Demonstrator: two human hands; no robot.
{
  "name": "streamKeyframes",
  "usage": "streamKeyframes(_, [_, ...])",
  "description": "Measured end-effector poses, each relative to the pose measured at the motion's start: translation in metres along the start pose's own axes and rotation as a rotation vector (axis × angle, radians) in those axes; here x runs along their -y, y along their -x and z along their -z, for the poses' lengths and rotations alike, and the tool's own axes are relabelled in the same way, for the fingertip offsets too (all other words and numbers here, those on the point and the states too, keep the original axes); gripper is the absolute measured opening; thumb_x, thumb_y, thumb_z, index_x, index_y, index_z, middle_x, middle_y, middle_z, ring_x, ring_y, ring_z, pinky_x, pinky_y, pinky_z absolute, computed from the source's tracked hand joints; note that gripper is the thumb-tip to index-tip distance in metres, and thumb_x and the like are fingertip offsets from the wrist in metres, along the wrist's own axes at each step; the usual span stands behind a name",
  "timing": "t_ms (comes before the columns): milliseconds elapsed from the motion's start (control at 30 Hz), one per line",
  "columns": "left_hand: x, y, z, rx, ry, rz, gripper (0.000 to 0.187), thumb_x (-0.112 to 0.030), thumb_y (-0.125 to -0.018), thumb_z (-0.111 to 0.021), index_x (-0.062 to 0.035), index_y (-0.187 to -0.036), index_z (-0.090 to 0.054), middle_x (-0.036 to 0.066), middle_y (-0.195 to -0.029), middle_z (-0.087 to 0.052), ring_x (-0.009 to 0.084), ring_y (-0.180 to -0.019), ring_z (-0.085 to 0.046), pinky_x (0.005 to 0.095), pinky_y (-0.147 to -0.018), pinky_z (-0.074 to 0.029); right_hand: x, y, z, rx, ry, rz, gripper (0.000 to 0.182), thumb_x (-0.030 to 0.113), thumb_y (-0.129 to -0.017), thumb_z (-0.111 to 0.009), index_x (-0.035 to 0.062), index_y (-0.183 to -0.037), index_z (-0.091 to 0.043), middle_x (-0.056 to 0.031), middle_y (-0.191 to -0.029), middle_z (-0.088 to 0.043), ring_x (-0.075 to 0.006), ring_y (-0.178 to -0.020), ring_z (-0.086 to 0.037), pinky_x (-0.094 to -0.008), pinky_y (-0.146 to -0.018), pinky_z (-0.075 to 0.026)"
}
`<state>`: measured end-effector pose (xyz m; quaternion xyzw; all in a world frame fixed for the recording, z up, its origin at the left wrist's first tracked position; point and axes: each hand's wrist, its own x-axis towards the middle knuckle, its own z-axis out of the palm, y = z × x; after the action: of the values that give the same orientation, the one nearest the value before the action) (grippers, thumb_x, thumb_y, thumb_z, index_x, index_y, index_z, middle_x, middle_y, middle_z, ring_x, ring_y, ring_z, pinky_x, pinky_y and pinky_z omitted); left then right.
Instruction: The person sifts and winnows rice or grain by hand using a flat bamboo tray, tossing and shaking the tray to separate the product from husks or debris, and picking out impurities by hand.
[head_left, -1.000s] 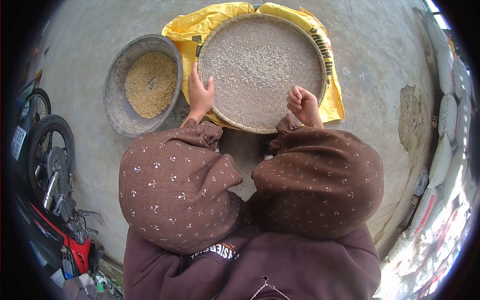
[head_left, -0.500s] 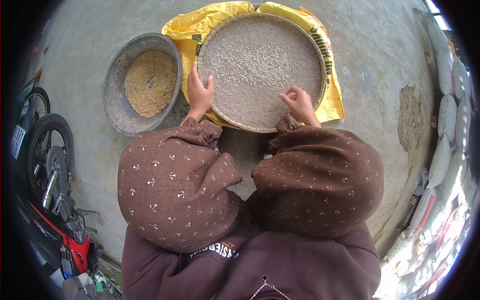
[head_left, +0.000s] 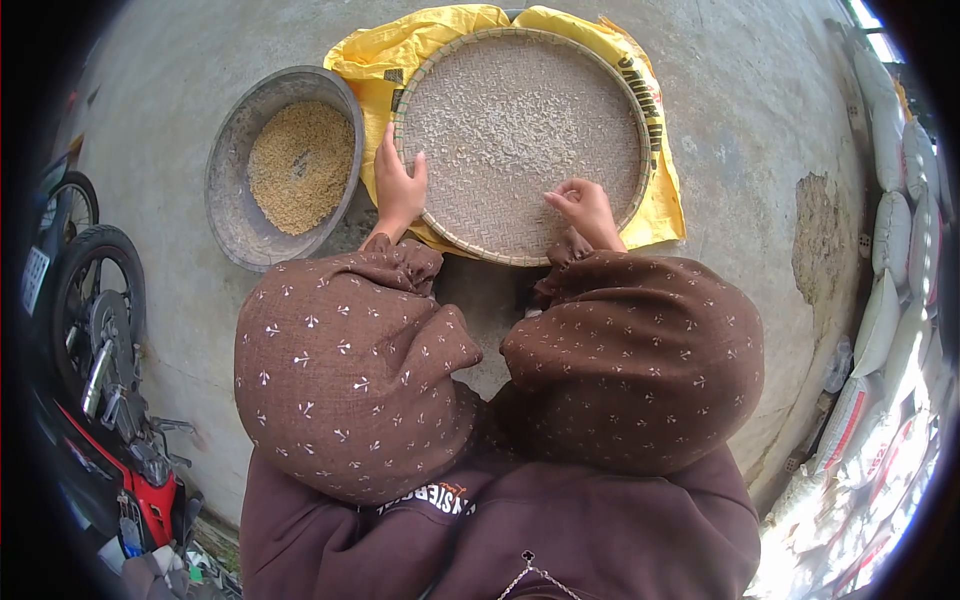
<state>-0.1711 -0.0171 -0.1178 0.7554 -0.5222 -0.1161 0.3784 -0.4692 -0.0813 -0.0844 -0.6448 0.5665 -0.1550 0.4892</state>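
Note:
A round woven bamboo winnowing tray (head_left: 490, 210) lies in front of me, with pale grains (head_left: 520, 130) spread thinly over its middle and far part. My left hand (head_left: 402, 190) grips the tray's left rim, thumb on the inner side and fingers along the outside. Over the near right part of the tray is my right hand (head_left: 588, 212), thumb and fingertips pinched together. Whatever may be between those fingertips is too small to make out. A yellow printed sack (head_left: 668, 205) is under the tray.
Left of the tray stands a grey basin (head_left: 228, 205) holding golden unhusked grain (head_left: 300, 165). A red and black motorbike (head_left: 115, 330) is parked at the far left. Stacked white sacks (head_left: 880, 320) line the right side. The concrete floor (head_left: 745, 130) has a rough broken patch (head_left: 820, 235).
My right hand has shifted slightly left over the tray, its fingers still pinched. My left hand keeps its place on the rim.

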Motion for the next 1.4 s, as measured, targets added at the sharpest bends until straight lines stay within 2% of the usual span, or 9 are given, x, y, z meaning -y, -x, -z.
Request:
streamKeyframes(167, [0.001,0.000,0.000,0.001,0.006,0.003,0.066,-0.019,-0.089,-0.058,0.0008,-0.144,-0.026,0.025,-0.135,-0.043,0.0399,-0.126,-0.042,0.0447,-0.107,-0.034,-0.004,0.000,0.019,0.732,-1.335,-0.139,0.014,0.018,-0.085,-0.043,0.0121,-0.072,-0.042,0.0076,-0.059,-0.030,-0.0048,-0.049,-0.020,-0.0208,-0.042,-0.016])
streamKeyframes(300, [0.000,0.000,-0.001,-0.007,0.010,0.000,0.066,-0.019,-0.089,-0.058,0.0007,-0.144,-0.027,0.025,-0.136,-0.043,0.0398,-0.126,-0.042,0.0448,-0.107,-0.034,-0.001,0.003,0.026,0.844,-1.379,-0.130,0.015,0.018,-0.087,-0.040,0.0107,-0.073,-0.042,0.0055,-0.059,-0.029,-0.0055,-0.048,-0.024,-0.0214,-0.039,-0.024])
streamKeyframes(400, [0.000,0.000,0.000,-0.005,0.003,0.005,0.066,-0.019,-0.089,-0.058,0.0006,-0.144,-0.027,0.025,-0.136,-0.043,0.0397,-0.126,-0.042,0.0448,-0.107,-0.034,0.009,0.012,0.026,0.673,-1.213,-0.320,0.019,0.019,-0.092,-0.048,0.0054,-0.079,-0.052,0.0036,-0.059,-0.039,-0.0048,-0.050,-0.036,-0.0222,-0.041,-0.029])
streamKeyframes(500, [0.001,0.000,0.000,0.001,-0.001,0.016,0.066,-0.019,-0.089,-0.058,0.0003,-0.144,-0.027,0.025,-0.136,-0.043,0.0395,-0.126,-0.042,0.0447,-0.107,-0.034,0.013,0.008,0.021,0.458,-0.067,-0.154,0.020,0.020,-0.086,-0.072,0.0018,-0.091,-0.065,-0.0009,-0.070,-0.057,-0.0082,-0.064,-0.052,-0.0290,-0.053,-0.040])
streamKeyframes(600, [0.001,0.000,-0.001,-0.004,0.004,0.005,0.066,-0.020,-0.089,-0.058,-0.0001,-0.145,-0.027,0.024,-0.136,-0.043,0.0395,-0.126,-0.042,0.0448,-0.107,-0.034,0.015,0.012,0.014,0.357,0.206,-0.014,0.017,0.018,-0.084,-0.073,0.0038,-0.090,-0.064,-0.0026,-0.066,-0.054,-0.0128,-0.062,-0.051,-0.0324,-0.056,-0.042])
streamKeyframes(1033, [-0.001,0.000,0.001,-0.007,0.019,-0.001,0.066,-0.019,-0.089,-0.058,-0.0010,-0.145,-0.026,0.024,-0.136,-0.043,0.0393,-0.126,-0.042,0.0447,-0.106,-0.034,-0.002,0.004,0.000,0.277,0.267,0.408,0.014,0.011,-0.083,-0.072,0.0052,-0.089,-0.061,-0.0027,-0.056,-0.049,-0.0164,-0.055,-0.054,-0.0334,-0.052,-0.042])
streamKeyframes(1100, [0.000,0.000,0.001,0.002,0.007,0.013,0.066,-0.019,-0.089,-0.058,-0.0010,-0.145,-0.026,0.024,-0.135,-0.043,0.0394,-0.126,-0.042,0.0447,-0.106,-0.034,0.033,0.017,0.011,0.511,-0.301,-0.213,0.013,0.011,-0.088,-0.068,0.0055,-0.091,-0.057,0.0007,-0.057,-0.050,-0.0094,-0.046,-0.046,-0.0290,-0.043,-0.036])
streamKeyframes(1200, [0.001,0.001,0.001,0.007,0.009,0.017,0.067,-0.019,-0.089,-0.058,-0.0012,-0.145,-0.026,0.024,-0.135,-0.043,0.0395,-0.126,-0.043,0.0448,-0.106,-0.034,0.024,0.013,0.014,0.564,-0.529,-0.055,0.014,0.014,-0.090,-0.067,0.0062,-0.094,-0.055,0.0043,-0.058,-0.048,-0.0043,-0.042,-0.039,-0.0257,-0.039,-0.028])
streamKeyframes(1400, [0.001,0.000,0.000,0.003,0.023,0.010,0.067,-0.019,-0.089,-0.058,-0.0014,-0.145,-0.026,0.024,-0.135,-0.043,0.0394,-0.125,-0.043,0.0449,-0.106,-0.034,0.026,0.022,0.010,0.371,0.200,0.221,0.014,0.011,-0.085,-0.069,0.0038,-0.091,-0.059,-0.0061,-0.056,-0.052,-0.0175,-0.050,-0.053,-0.0348,-0.048,-0.038])
